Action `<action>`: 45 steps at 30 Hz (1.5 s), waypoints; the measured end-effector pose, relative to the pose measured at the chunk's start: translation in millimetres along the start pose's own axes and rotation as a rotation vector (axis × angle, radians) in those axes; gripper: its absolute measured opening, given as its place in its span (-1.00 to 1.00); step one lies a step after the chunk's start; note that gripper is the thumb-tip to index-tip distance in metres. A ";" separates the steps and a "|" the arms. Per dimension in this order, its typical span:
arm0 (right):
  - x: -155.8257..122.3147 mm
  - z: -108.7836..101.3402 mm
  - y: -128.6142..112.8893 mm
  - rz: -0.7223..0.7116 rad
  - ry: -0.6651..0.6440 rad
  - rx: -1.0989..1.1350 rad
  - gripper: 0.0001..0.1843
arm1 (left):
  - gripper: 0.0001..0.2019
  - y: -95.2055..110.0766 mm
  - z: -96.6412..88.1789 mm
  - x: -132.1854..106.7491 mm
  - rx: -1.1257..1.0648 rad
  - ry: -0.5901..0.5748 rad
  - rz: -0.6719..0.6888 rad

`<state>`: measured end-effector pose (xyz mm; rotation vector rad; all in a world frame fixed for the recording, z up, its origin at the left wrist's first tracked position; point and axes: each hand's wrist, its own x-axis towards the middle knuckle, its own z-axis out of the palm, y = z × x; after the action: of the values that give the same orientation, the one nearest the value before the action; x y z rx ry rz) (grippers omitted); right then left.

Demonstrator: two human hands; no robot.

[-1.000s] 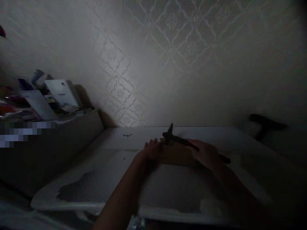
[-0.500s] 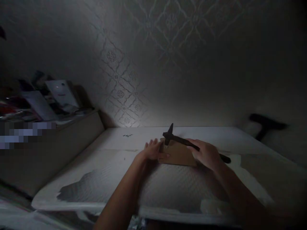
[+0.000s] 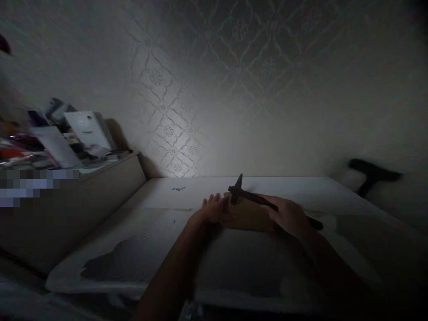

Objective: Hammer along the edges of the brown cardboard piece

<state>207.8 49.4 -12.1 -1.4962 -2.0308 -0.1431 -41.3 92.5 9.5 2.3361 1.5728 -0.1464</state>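
The room is dim. A flat brown cardboard piece (image 3: 249,216) lies on a large white board (image 3: 160,240). My left hand (image 3: 214,209) rests on the cardboard's left edge, its fingers stretched out flat. My right hand (image 3: 288,216) is closed round the handle of a dark hammer (image 3: 245,195). The hammer's head sits just over the cardboard's far left corner, close to my left fingertips.
A patterned wall (image 3: 214,89) stands right behind the board. At left a low cabinet (image 3: 76,200) carries boxes and papers (image 3: 83,129). A dark T-shaped object (image 3: 371,174) shows at the far right. Several small dark bits (image 3: 178,189) lie on the board's far part.
The hands, hammer and cardboard stay nearly where they were. The light dimmed half a second ago and has come back a little.
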 end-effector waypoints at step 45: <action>0.5 0.2 3.5 -0.071 0.062 -0.017 -0.64 | -0.06 -0.5 2.5 1.1 -0.036 0.027 0.011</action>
<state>210.8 51.1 -12.9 -1.4136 -2.0382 -0.2330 -41.1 92.9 6.8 2.3278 1.5621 -0.0840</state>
